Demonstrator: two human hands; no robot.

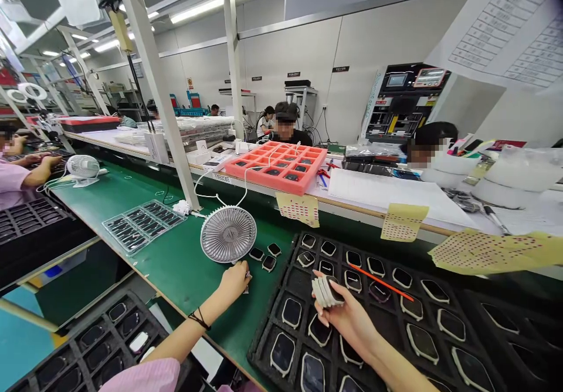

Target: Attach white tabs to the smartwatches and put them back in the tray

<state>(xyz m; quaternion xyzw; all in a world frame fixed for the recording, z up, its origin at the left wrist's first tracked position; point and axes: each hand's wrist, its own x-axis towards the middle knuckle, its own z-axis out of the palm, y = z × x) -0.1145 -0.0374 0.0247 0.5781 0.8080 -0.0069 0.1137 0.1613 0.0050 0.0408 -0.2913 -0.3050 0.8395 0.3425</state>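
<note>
Over the black tray (294, 283), right hand (347, 316) grips stacked watch cases (326, 292); left hand (233, 280) pinches a small part (247, 276).

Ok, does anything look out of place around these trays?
Yes: a thin orange stick lies diagonally across the black tray, over its pockets, unlike the neatly seated pieces. Small black pieces also sit loose on the green mat beside the white desk fan, outside any tray.

Loaded device tray (288, 283) on the right of the ESD mat (176, 274) — desk fan (228, 235) left of it, foam tray (276, 168) behind on the shelf (352, 210).
</note>
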